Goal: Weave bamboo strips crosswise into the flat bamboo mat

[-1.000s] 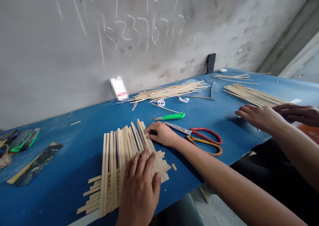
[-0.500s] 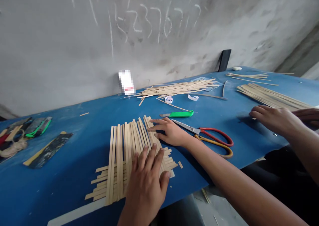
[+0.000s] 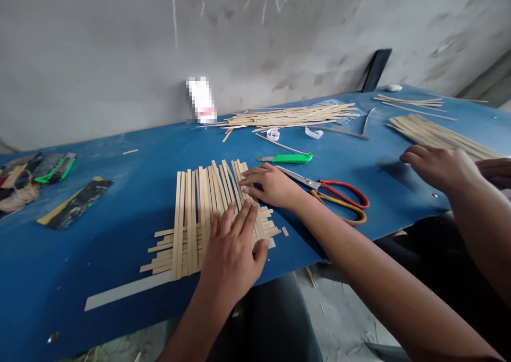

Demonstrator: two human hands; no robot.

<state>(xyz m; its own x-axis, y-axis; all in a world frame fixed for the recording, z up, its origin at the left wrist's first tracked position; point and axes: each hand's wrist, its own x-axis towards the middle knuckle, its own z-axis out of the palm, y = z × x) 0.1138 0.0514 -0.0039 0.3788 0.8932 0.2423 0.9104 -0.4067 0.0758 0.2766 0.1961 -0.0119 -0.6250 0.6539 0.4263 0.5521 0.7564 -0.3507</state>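
Flat bamboo strips (image 3: pixel 190 207) lie woven together on the blue table, upright ones crossing shorter horizontal ones near the front. Across the lower right of this weave my left hand (image 3: pixel 233 253) rests palm down, fingers stretched out. My right hand (image 3: pixel 272 185) lies at the upper right edge, its fingers extended over the tops of the strips. Both hands press flat without gripping anything. A white strip (image 3: pixel 128 290) sticks out from under the weave at lower left. Beside my right hand are scissors (image 3: pixel 319 185) with red and yellow handles and a green utility knife (image 3: pixel 289 158).
A long pile of loose strips (image 3: pixel 287 118) lies near the wall, with white tape curls (image 3: pixel 273 134) before it. A phone-like blurred object (image 3: pixel 202 100) leans there. At right a co-worker's hand (image 3: pixel 443 167) is by another bundle (image 3: pixel 435 133). Tools (image 3: pixel 56 167) lie left.
The view has tilted down, so the table sits higher and more floor shows. My hands stay on the weave, with the left fingers closer together. The co-worker's hand remains near the right bundle.
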